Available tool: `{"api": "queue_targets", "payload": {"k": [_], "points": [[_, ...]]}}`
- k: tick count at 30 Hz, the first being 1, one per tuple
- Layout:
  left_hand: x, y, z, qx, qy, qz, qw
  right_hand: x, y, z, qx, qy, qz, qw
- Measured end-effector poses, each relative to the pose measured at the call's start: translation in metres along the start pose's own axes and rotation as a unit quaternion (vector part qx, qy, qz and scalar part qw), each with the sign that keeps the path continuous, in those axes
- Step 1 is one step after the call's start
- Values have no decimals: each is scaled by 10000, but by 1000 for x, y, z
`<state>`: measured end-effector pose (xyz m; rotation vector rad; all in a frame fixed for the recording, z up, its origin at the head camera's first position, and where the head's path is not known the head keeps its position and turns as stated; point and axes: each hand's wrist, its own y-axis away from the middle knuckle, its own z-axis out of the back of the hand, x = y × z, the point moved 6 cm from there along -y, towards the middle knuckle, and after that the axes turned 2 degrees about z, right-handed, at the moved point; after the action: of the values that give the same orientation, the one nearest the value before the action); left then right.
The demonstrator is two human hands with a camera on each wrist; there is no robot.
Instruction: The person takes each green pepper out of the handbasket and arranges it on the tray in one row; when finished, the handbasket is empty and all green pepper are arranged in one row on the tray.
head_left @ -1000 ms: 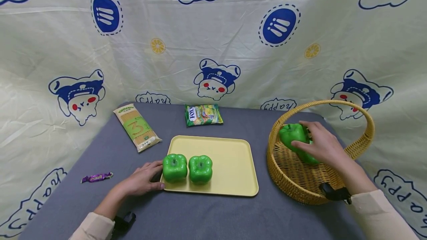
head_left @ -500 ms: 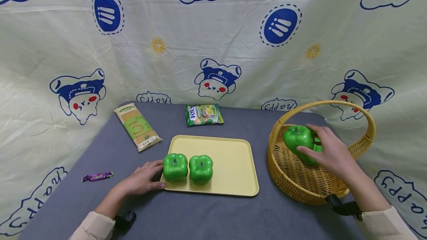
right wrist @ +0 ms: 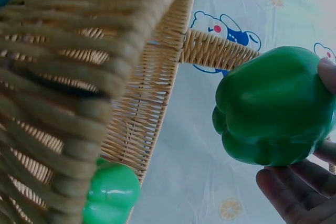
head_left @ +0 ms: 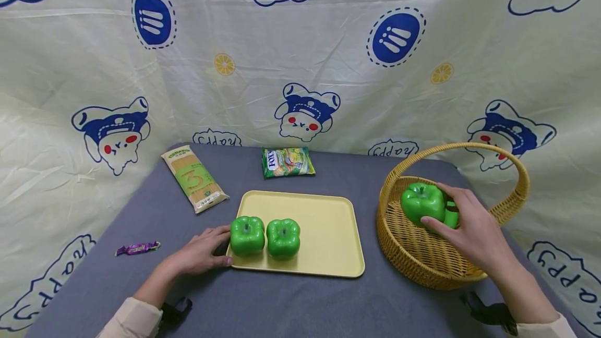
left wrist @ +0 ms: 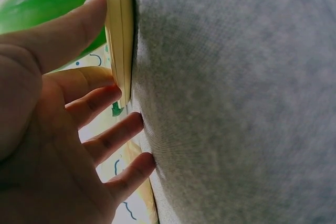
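My right hand (head_left: 481, 233) grips a green bell pepper (head_left: 421, 203) over the wicker basket (head_left: 408, 257). In the right wrist view this pepper (right wrist: 275, 106) is above the basket's rim, thumb on one side and fingers on the other. A second green pepper (right wrist: 113, 195) lies in the basket, mostly hidden behind the held one in the head view. My left hand (head_left: 202, 252) rests at the left edge of a pale yellow tray (head_left: 324, 233); its thumb and extended fingers touch the rim and table. Two green peppers, a left one (head_left: 247, 236) and a right one (head_left: 283, 239), sit on the tray.
A noodle packet (head_left: 194, 179) lies at the back left, and a green FOX'S candy bag (head_left: 288, 162) behind the tray. A purple wrapped candy (head_left: 137, 249) is left of my left hand. The basket's tall handle (head_left: 518, 192) arches over its right side. A printed curtain hangs behind.
My right hand has drawn back toward me and slightly right, with the pepper shifting right and a little nearer inside the basket's outline. The left hand and tray have stayed put.
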<state>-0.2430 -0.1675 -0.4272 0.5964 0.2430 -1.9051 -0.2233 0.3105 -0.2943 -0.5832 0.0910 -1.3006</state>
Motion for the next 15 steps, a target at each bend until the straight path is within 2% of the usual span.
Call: {"api": "queue_targets", "payload": {"k": [5, 15], "points": [[0, 0, -1, -5, 11, -18, 10000, 4, 8, 0, -199, -143, 66, 9997], [-1, 0, 0, -32, -32, -44, 10000, 21, 20, -3, -626, -612, 612, 9943]]}}
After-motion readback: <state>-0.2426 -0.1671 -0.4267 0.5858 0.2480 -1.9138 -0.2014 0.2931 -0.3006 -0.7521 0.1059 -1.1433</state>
